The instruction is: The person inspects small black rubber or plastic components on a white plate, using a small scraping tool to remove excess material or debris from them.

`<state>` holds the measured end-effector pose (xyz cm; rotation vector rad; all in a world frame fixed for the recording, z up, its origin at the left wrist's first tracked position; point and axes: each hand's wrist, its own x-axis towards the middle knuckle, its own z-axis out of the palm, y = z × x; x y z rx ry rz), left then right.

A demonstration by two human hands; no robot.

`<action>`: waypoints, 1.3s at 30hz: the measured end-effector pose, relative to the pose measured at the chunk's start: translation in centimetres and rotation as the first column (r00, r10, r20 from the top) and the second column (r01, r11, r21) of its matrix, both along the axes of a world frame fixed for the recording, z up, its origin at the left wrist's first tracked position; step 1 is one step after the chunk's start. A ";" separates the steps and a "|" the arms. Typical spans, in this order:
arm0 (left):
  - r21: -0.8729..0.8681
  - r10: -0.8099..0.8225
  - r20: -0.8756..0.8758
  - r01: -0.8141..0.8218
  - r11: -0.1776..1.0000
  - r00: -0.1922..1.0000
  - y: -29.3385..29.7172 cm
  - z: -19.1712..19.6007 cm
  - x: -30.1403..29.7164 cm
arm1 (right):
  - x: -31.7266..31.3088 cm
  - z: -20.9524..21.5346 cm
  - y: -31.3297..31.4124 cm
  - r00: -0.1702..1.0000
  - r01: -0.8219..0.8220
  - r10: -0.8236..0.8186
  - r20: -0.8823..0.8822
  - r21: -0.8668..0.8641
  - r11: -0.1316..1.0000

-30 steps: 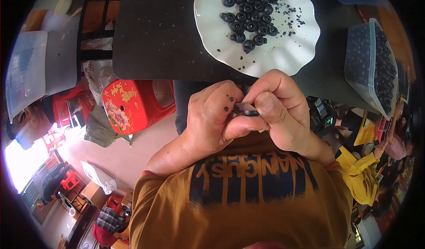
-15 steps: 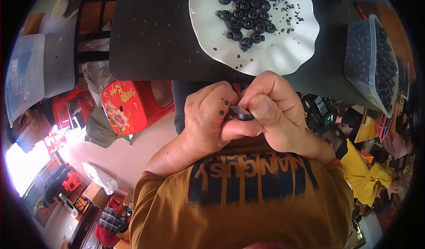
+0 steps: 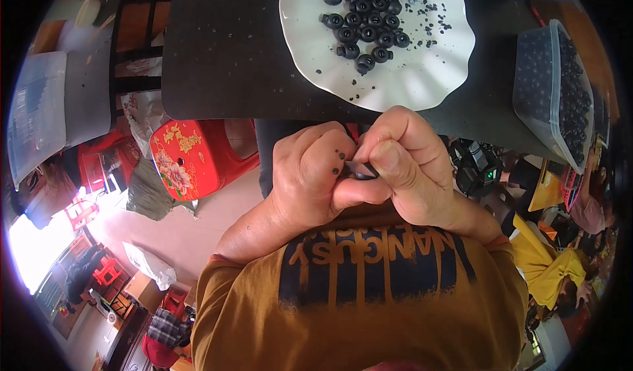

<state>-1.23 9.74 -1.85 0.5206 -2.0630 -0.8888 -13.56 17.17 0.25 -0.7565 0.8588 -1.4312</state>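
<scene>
My left hand (image 3: 306,170) is closed, pinching a small black rounded piece (image 3: 361,176) that looks like a plastic or rubber cord stopper. Thumb and fingers of my right hand (image 3: 415,167) are pressed together on a thin blade (image 3: 358,167), whose edge lies against the black piece. Several black crumbs (image 3: 336,171) cling to my left index finger. Both hands meet in front of my chest, just off the table edge. Beyond them a white wavy-rimmed plate (image 3: 422,81) carries many black ring-topped stoppers (image 3: 366,33) and scattered black trimmings (image 3: 432,25).
The dark table (image 3: 224,55) bears the plate. A clear plastic tub (image 3: 537,84) full of black pieces stands at its right edge. To the left is a red flowered stool (image 3: 178,163). A person in yellow (image 3: 544,269) sits on the right, near black equipment (image 3: 478,170).
The black piece has tilted slightly in my fingers, and the blade has shifted a little across it. My left hand has moved very slightly; the right hand keeps its place.
</scene>
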 end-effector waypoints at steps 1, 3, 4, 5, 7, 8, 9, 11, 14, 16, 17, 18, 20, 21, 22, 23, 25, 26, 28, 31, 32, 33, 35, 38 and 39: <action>-0.065 0.046 -0.014 -0.047 0.997 0.999 0.0 0.0 -0.1 | -0.1 0.0 0.1 1.000 -0.004 0.004 -0.024 -0.007 1.000; -0.107 0.043 0.004 -0.043 0.993 0.999 -0.1 -0.1 0.0 | -0.1 -0.1 0.2 0.999 -0.010 0.009 -0.046 -0.013 1.000; -0.150 0.041 0.020 -0.037 0.988 0.999 -0.1 -0.1 0.1 | -0.1 -0.2 0.3 0.998 -0.005 0.002 -0.063 -0.042 0.999; -0.150 0.043 0.023 -0.039 0.988 0.999 -0.1 -0.2 0.3 | -0.1 -0.3 0.3 0.997 0.000 -0.006 -0.080 -0.070 0.998; -0.120 0.012 0.079 -0.002 0.993 0.997 0.1 -0.4 0.6 | -0.6 0.5 0.6 0.995 -0.024 0.023 -0.102 -0.013 1.000; -0.119 0.013 0.079 -0.003 0.993 0.997 0.1 -0.2 0.6 | -0.7 0.7 0.6 0.991 -0.046 0.051 -0.122 0.044 0.998; -0.121 -0.004 0.106 0.016 0.993 0.994 0.1 0.1 0.6 | -0.7 0.6 0.7 0.991 -0.045 0.050 -0.122 0.045 0.998; -0.121 -0.021 0.132 0.037 0.992 0.991 0.1 0.2 0.6 | -0.5 0.1 0.7 0.990 0.005 -0.018 -0.137 -0.090 0.996; -0.124 -0.015 0.128 0.031 0.992 0.992 0.3 -0.2 0.6 | -0.2 0.5 0.8 0.993 0.028 -0.034 -0.110 -0.055 0.998; -0.197 0.029 0.107 -0.007 0.980 0.994 0.4 -0.4 0.4 | -0.2 -0.1 0.8 0.998 0.023 -0.026 -0.065 -0.057 0.998; -0.197 0.033 0.108 -0.011 0.980 0.994 0.4 -0.6 0.3 | -0.3 -0.3 0.7 0.999 0.021 -0.022 -0.023 -0.061 0.998; -0.212 0.040 0.077 -0.023 0.977 0.996 0.4 -0.9 0.2 | -0.2 -0.2 0.7 0.999 0.021 -0.023 -0.025 -0.059 0.998; -0.229 0.046 0.042 -0.036 0.973 0.998 0.4 -1.0 0.1 | 0.0 0.1 0.6 0.998 0.018 -0.017 0.058 -0.017 1.000; -0.225 0.033 0.040 -0.024 0.974 0.999 0.3 -0.9 0.3 | 0.0 0.1 0.5 0.998 0.018 -0.017 0.056 -0.022 1.000; -0.223 0.020 0.036 -0.011 0.975 0.999 0.2 -0.7 0.4 | 0.0 0.0 0.3 0.999 0.023 -0.021 0.028 -0.040 0.999; -0.232 0.019 0.031 -0.011 0.973 0.999 0.1 -0.4 0.3 | 0.0 0.2 0.1 1.000 0.027 -0.028 -0.002 -0.062 0.998; -0.232 0.036 -0.074 -0.052 0.971 0.997 -0.6 0.1 -0.3 | 0.0 1.0 -0.7 0.996 0.092 -0.092 0.009 -0.022 0.996; -0.099 -0.113 -0.034 0.110 0.989 0.993 -0.8 0.5 0.3 | -0.2 1.6 -1.1 0.988 0.155 -0.156 0.025 0.032 0.987; 0.110 -0.182 -0.067 0.188 0.976 0.981 -0.5 -0.3 1.1 | -1.1 2.9 -2.4 0.969 0.231 -0.230 -0.085 -0.004 0.973; 0.417 -0.191 -0.102 0.216 0.883 0.976 0.5 -0.7 1.8 | -2.3 5.7 -5.8 0.875 0.413 -0.421 -0.238 -0.085 0.907; 0.588 -0.182 -0.121 0.218 0.779 0.976 0.8 -0.8 1.9 | -2.6 6.9 -7.4 0.843 0.447 -0.473 -0.255 -0.156 0.881; 0.650 -0.225 -0.109 0.241 0.721 0.968 1.1 -0.7 2.3 | -3.0 8.1 -9.1 0.812 0.471 -0.518 -0.269 -0.222 0.853; 0.689 -0.214 -0.118 0.236 0.685 0.970 1.6 -0.8 2.5 | -5.2 10.0 -12.6 0.692 0.335 -0.539 -0.480 -0.448 0.829; 0.687 -0.245 -0.103 0.247 0.683 0.964 1.6 0.1 2.3 | -5.0 14.8 -16.9 0.514 0.354 -0.559 -0.651 -0.433 0.829; 0.689 -0.245 -0.095 0.241 0.684 0.965 1.5 0.2 2.4 | -5.0 14.7 -18.0 0.397 0.356 -0.631 -0.667 -0.522 0.775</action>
